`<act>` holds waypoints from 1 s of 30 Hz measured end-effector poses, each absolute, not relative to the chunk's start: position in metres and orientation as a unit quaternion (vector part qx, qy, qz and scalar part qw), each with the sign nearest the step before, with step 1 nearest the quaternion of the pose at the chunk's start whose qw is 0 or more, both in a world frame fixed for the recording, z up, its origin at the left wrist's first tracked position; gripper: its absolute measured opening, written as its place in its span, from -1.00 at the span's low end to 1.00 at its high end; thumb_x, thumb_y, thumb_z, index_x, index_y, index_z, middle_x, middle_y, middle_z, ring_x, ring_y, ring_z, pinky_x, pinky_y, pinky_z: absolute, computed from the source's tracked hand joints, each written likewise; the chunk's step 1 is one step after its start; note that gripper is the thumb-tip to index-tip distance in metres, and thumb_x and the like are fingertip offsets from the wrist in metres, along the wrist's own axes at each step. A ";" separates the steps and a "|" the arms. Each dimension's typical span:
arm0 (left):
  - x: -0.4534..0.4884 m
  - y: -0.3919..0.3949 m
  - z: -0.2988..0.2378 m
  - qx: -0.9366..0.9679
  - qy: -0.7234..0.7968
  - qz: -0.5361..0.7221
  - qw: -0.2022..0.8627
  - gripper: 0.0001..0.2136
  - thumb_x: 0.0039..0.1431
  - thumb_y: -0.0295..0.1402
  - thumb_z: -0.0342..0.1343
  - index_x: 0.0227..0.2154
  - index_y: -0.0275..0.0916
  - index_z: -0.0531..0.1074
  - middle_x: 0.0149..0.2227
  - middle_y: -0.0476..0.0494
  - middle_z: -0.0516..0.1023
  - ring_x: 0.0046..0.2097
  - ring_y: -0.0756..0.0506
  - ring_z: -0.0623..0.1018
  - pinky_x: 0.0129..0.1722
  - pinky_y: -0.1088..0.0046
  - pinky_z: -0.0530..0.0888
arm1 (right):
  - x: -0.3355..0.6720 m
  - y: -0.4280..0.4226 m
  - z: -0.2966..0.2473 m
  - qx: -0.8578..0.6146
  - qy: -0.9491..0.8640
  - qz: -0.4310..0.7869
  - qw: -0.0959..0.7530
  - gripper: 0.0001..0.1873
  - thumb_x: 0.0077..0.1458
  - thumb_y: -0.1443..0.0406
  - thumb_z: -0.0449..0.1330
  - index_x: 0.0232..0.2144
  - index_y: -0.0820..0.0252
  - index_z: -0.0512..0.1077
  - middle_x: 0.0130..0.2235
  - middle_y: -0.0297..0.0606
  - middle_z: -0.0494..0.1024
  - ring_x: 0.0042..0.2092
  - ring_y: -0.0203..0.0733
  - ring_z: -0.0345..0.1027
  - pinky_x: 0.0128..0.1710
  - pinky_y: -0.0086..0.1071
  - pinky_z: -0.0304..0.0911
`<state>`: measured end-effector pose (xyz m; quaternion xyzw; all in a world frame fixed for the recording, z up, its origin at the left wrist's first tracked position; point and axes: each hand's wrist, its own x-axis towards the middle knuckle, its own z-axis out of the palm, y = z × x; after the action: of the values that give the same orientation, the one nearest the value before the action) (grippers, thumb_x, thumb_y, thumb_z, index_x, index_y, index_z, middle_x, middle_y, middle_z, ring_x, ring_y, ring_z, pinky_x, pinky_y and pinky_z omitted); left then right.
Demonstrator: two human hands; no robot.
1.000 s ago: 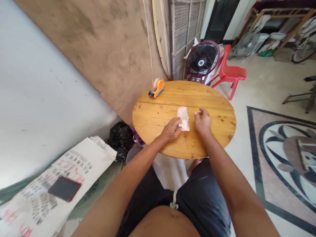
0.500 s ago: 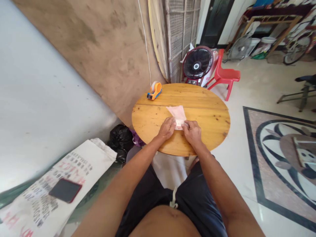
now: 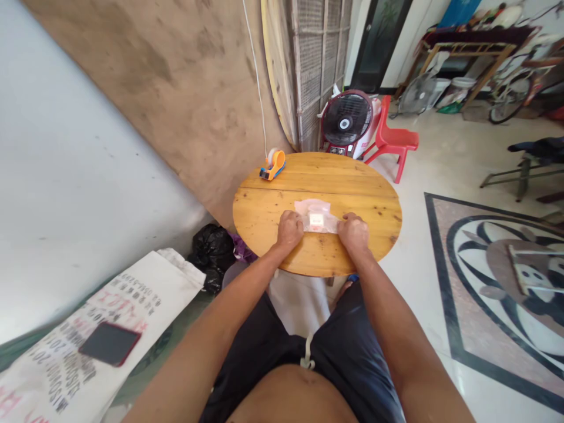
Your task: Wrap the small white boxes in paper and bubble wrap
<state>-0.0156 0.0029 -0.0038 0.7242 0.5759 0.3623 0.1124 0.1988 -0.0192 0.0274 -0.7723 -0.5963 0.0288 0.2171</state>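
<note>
A small pale box [image 3: 316,220] with faint printing lies on the round wooden table [image 3: 352,182]. Thin pink translucent wrap [image 3: 312,206] surrounds it, its far edge spread flat behind the box. My left hand [image 3: 290,230] is closed on the wrap's left end. On the other side, my right hand [image 3: 353,232] pinches the right end, which is pulled out to a narrow point. Neither hand touches the box itself. My fingertips are partly hidden by the backs of the hands.
An orange tape dispenser [image 3: 273,165] stands at the table's far left edge. Beyond the table are a dark-red fan [image 3: 346,120] and a red plastic chair [image 3: 396,138]. A phone [image 3: 110,343] rests on white printed sacks [image 3: 170,279] at my left, near black bags [image 3: 213,244].
My hands have moved apart, left and right, drawing the wrap's ends outward. More of the box shows between them, and the wrap's far part is lower and wider.
</note>
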 end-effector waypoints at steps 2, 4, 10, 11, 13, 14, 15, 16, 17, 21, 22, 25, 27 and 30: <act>-0.016 0.000 -0.001 0.732 0.589 0.329 0.091 -0.82 0.25 -0.46 0.01 -0.21 -0.35 0.50 -0.09 -0.36 0.49 0.06 -0.26 0.47 0.18 0.12 0.42 | 0.198 -0.019 0.030 -0.782 -0.595 0.021 0.183 -0.61 0.20 0.29 0.06 -0.01 0.38 0.51 -0.07 0.19 0.60 -0.07 0.15 0.55 -0.09 -0.15 0.38; -0.016 -0.003 0.001 0.737 0.601 0.302 0.070 -0.85 0.25 -0.41 0.05 -0.22 -0.32 0.50 -0.04 -0.37 0.47 0.07 -0.28 0.46 0.17 0.08 0.42 | 0.196 -0.019 0.033 -0.790 -0.593 0.016 0.158 -0.62 0.23 0.27 0.05 -0.04 0.41 0.51 -0.09 0.25 0.58 -0.10 0.18 0.55 -0.14 -0.13 0.39; -0.013 -0.009 0.004 0.745 0.595 0.297 0.052 -0.86 0.23 -0.33 0.12 -0.23 -0.27 0.48 0.00 -0.36 0.46 0.07 -0.33 0.44 0.11 0.02 0.43 | 0.190 -0.013 0.038 -0.752 -0.645 -0.022 0.139 -0.59 0.29 0.19 0.04 -0.02 0.38 0.50 -0.03 0.22 0.52 -0.06 0.17 0.48 -0.14 -0.15 0.35; -0.013 -0.009 0.005 0.747 0.592 0.298 0.051 -0.86 0.22 -0.33 0.13 -0.23 -0.28 0.48 0.01 -0.38 0.45 0.08 -0.34 0.43 0.10 0.00 0.43 | 0.190 -0.012 0.039 -0.731 -0.667 -0.034 0.141 -0.61 0.27 0.21 0.06 -0.02 0.35 0.50 -0.02 0.19 0.52 -0.02 0.17 0.45 -0.12 -0.17 0.34; -0.013 -0.010 0.008 0.759 0.581 0.292 0.041 -0.85 0.20 -0.35 0.15 -0.21 -0.29 0.49 0.07 -0.42 0.44 0.10 -0.38 0.42 0.11 -0.05 0.41 | 0.190 -0.010 0.041 -0.692 -0.705 -0.049 0.148 -0.64 0.26 0.23 0.08 -0.02 0.30 0.52 -0.01 0.12 0.53 0.03 0.14 0.40 -0.09 -0.21 0.30; -0.014 -0.009 0.010 0.767 0.572 0.288 0.033 -0.84 0.18 -0.36 0.15 -0.20 -0.30 0.49 0.09 -0.43 0.43 0.11 -0.39 0.41 0.12 -0.07 0.40 | 0.190 -0.008 0.042 -0.678 -0.718 -0.050 0.150 -0.64 0.27 0.22 0.07 -0.04 0.27 0.53 -0.01 0.09 0.54 0.02 0.11 0.40 -0.08 -0.23 0.29; -0.015 -0.008 0.012 0.778 0.559 0.284 0.026 -0.83 0.18 -0.38 0.15 -0.18 -0.30 0.49 0.11 -0.44 0.43 0.12 -0.40 0.40 0.12 -0.08 0.40 | 0.190 -0.005 0.042 -0.670 -0.725 -0.047 0.151 -0.65 0.28 0.21 0.06 -0.06 0.25 0.54 -0.02 0.07 0.56 0.01 0.08 0.40 -0.09 -0.25 0.27; -0.015 -0.007 0.014 0.793 0.541 0.281 0.024 -0.82 0.18 -0.41 0.13 -0.17 -0.30 0.50 0.11 -0.43 0.43 0.12 -0.38 0.40 0.13 -0.07 0.39 | 0.190 -0.002 0.042 -0.666 -0.729 -0.040 0.151 -0.64 0.30 0.19 0.04 -0.08 0.24 0.55 -0.03 0.04 0.57 -0.01 0.05 0.42 -0.10 -0.26 0.27; -0.016 -0.004 0.016 0.810 0.516 0.278 0.029 -0.82 0.18 -0.44 0.10 -0.16 -0.30 0.50 0.08 -0.41 0.46 0.11 -0.35 0.41 0.15 -0.04 0.40 | 0.191 0.002 0.042 -0.667 -0.728 -0.033 0.153 -0.63 0.32 0.17 0.02 -0.11 0.22 0.56 -0.04 0.02 0.59 -0.04 0.03 0.44 -0.11 -0.27 0.26; -0.018 0.017 0.016 0.856 0.418 0.288 0.100 -0.74 0.19 -0.54 -0.02 -0.14 -0.28 0.51 -0.02 -0.31 0.54 0.06 -0.21 0.49 0.17 0.18 0.45 | 0.194 0.017 0.041 -0.712 -0.682 0.011 0.164 -0.59 0.34 0.13 0.01 -0.17 0.21 0.59 -0.12 -0.01 0.66 -0.11 -0.01 0.51 -0.14 -0.29 0.26; -0.019 0.023 0.015 0.853 0.412 0.298 0.117 -0.71 0.20 -0.55 -0.04 -0.12 -0.28 0.51 -0.01 -0.29 0.55 0.06 -0.19 0.50 0.17 0.22 0.46 | 0.195 0.020 0.040 -0.726 -0.667 0.022 0.167 -0.59 0.34 0.12 0.01 -0.17 0.21 0.60 -0.13 -0.01 0.67 -0.11 0.00 0.52 -0.15 -0.29 0.27; -0.019 0.046 0.009 0.839 0.423 0.307 0.151 -0.64 0.20 -0.56 -0.06 -0.01 -0.31 0.50 0.05 -0.31 0.56 0.11 -0.17 0.53 0.21 0.24 0.46 | 0.199 0.026 0.038 -0.755 -0.631 0.037 0.171 -0.57 0.34 0.13 0.01 -0.16 0.25 0.60 -0.13 0.06 0.67 -0.09 0.07 0.54 -0.14 -0.25 0.29; -0.019 0.060 0.007 0.848 0.418 0.284 0.160 -0.59 0.17 -0.59 -0.06 0.04 -0.33 0.50 0.12 -0.31 0.54 0.18 -0.18 0.51 0.26 0.22 0.43 | 0.202 0.026 0.037 -0.773 -0.609 0.040 0.172 -0.59 0.33 0.15 0.03 -0.16 0.29 0.59 -0.12 0.11 0.66 -0.06 0.12 0.54 -0.12 -0.22 0.31; -0.018 0.077 0.008 0.863 0.408 0.248 0.165 -0.55 0.16 -0.59 -0.07 0.08 -0.33 0.50 0.18 -0.28 0.53 0.24 -0.19 0.49 0.32 0.21 0.38 | 0.206 0.026 0.036 -0.801 -0.571 0.050 0.170 -0.66 0.29 0.20 0.08 -0.10 0.31 0.54 -0.11 0.12 0.65 -0.04 0.13 0.54 -0.11 -0.22 0.32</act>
<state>-0.0185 0.0767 0.0083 0.8629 0.4081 0.2483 0.1650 0.2060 0.0257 0.0361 -0.8013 -0.5714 0.0496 0.1704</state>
